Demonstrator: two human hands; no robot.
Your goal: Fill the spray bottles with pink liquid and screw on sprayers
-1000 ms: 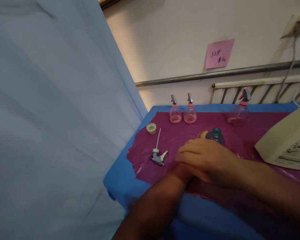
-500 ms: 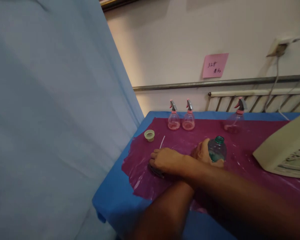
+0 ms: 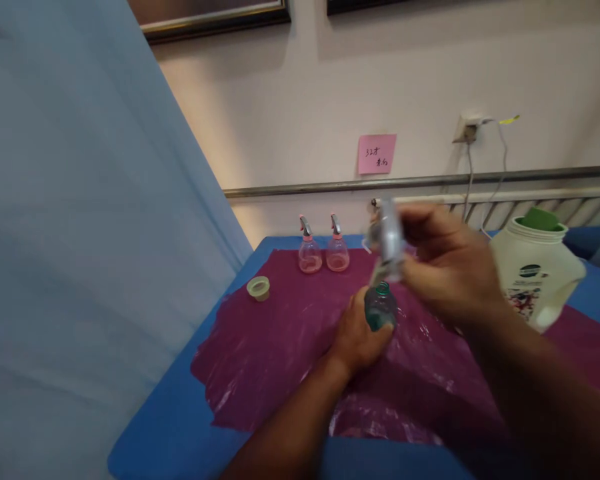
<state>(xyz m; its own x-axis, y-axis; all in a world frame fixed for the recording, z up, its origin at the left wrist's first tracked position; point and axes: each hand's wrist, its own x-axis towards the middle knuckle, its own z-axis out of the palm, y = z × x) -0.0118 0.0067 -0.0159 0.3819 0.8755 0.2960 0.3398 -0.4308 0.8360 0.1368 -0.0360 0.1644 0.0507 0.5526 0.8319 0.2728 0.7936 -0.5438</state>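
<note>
My left hand point(image 3: 360, 337) is wrapped round a clear spray bottle body point(image 3: 380, 315) with a green neck, which stands on the magenta plastic sheet. Raised just above the bottle's mouth, my right hand point(image 3: 443, 263) grips a grey trigger spray head point(image 3: 391, 237), blurred by motion. Whether its lower end touches the neck, I cannot tell. Behind my hands stand two spray bottles, one on the left point(image 3: 310, 257) and one on the right point(image 3: 338, 255), each with a pink collar and some pink liquid.
Toward the left of the magenta sheet point(image 3: 275, 347) sits a small pale cap point(image 3: 259, 288). A large cream jug point(image 3: 530, 267) with a green piece in its mouth stands on the right. A blue curtain point(image 3: 90, 233) hangs at the left, and a metal rail point(image 3: 300, 190) runs along the wall.
My right hand has lifted the spray head from the sheet's left side and brought it right, over the bottle. My crossed arms have come apart. The view has turned right.
</note>
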